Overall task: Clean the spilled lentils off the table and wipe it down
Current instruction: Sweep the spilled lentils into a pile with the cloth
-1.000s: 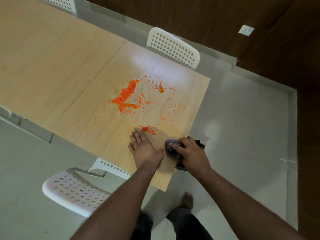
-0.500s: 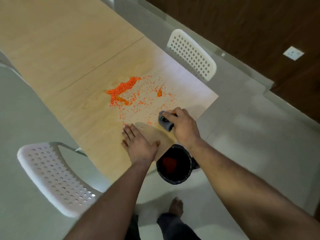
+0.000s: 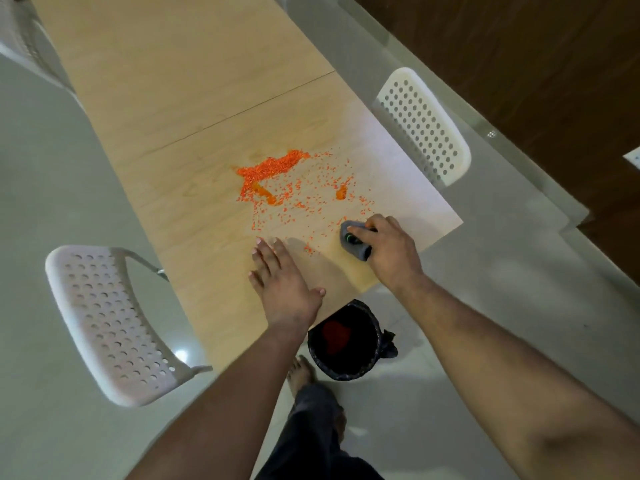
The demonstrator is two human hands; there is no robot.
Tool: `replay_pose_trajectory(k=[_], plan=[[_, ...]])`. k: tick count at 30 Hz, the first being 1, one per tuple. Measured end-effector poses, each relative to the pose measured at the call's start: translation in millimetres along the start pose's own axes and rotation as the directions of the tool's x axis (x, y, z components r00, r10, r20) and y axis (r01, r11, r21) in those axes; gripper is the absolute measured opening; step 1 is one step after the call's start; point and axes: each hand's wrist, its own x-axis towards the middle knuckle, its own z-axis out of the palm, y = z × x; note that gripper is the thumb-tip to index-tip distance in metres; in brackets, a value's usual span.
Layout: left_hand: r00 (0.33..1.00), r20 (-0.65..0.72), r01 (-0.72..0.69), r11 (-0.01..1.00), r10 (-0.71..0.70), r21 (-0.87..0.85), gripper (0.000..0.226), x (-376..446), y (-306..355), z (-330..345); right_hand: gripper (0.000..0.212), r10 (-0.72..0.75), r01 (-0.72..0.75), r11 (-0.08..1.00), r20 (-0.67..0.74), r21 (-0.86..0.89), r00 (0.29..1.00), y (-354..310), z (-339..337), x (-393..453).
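Orange lentils [image 3: 273,169] lie spilled on the light wooden table [image 3: 194,98], thick in one heap and thinly scattered towards the near corner. My right hand [image 3: 391,251] grips a small grey tool [image 3: 353,239] with a green-ringed dark knob, set on the table at the right edge of the scatter. My left hand [image 3: 282,282] rests flat on the table with straight fingers, just short of the nearest grains. A black-lined bin [image 3: 344,339] with orange lentils inside stands on the floor below the table's near corner.
A white perforated chair [image 3: 104,320] stands at the left of the table and another white chair [image 3: 422,126] at the far right side. A third chair [image 3: 20,39] shows at the top left. My bare foot [image 3: 301,374] is beside the bin on the grey floor.
My right hand carried the grey tool from the table's near edge further onto the table into the scattered lentils. The view swung, bringing the bin into sight. My left hand stayed flat.
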Motion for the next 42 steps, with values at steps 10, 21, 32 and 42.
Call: replay_pose_trajectory(k=[10,21,32,42], plan=[[0.993,0.059,-0.100,0.995,0.102,-0.026,0.113,10.5,57.3,9.3,0.047,-0.035,0.034,0.998,0.008,0.057,0.999,6.5,-25.3,-37.6],[0.998,-0.035,0.052,0.998,-0.053,-0.027,0.126,13.3,87.6,34.5,0.050,-0.180,0.177,0.983,0.054,0.055,0.982,85.1,-27.3,30.1],[0.961,-0.077,0.246,0.947,-0.266,-0.207,0.127,25.4,143.5,51.5,0.069,-0.524,0.505,0.849,0.126,0.157,0.842,131.0,-52.5,34.6],[0.958,-0.047,0.276,0.954,-0.283,-0.116,0.145,36.2,142.6,46.2,0.053,-0.611,0.595,0.791,0.133,0.142,0.781,141.7,-50.4,87.4]])
